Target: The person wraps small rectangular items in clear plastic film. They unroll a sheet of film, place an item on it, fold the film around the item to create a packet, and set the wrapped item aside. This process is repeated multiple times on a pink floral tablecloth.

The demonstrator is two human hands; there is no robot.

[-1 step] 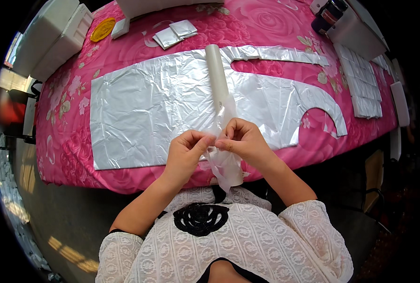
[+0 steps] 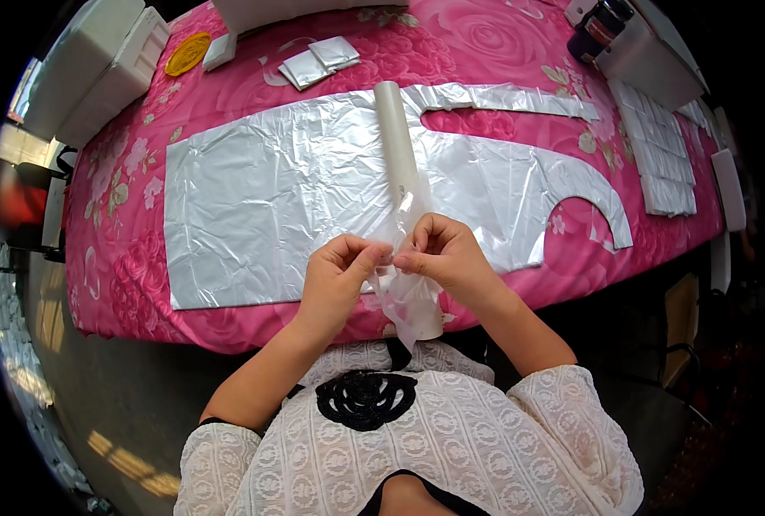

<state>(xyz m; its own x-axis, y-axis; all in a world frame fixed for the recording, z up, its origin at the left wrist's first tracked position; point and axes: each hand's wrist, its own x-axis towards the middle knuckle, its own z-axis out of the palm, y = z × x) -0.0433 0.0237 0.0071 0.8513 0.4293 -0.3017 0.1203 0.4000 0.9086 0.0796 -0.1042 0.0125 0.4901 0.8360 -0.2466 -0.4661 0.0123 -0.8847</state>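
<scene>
Thin, crumpled translucent plastic film (image 2: 406,316) hangs between my hands, in front of my chest. My left hand (image 2: 339,275) pinches it between thumb and fingertips, and my right hand (image 2: 444,256) does the same right beside it, the fingertips almost meeting. Under the film lies a long pale grey tube (image 2: 394,129), running from the near table edge toward the far side. The tube rests across a silvery-white plastic sheet (image 2: 240,206) cut like an apron, its curved straps to the right. My hands and the film hide part of the tube.
A pink flowered cloth (image 2: 129,284) covers the table. Small folded white packets (image 2: 320,62), a yellow dish (image 2: 188,54) and white foam boxes (image 2: 107,82) stand toward the back and left. A dark jar (image 2: 600,30) and a stack of folded plastic (image 2: 655,155) are at right.
My fingers and the held film have shifted only very slightly. The tube and the apron-shaped sheet stay where they were.
</scene>
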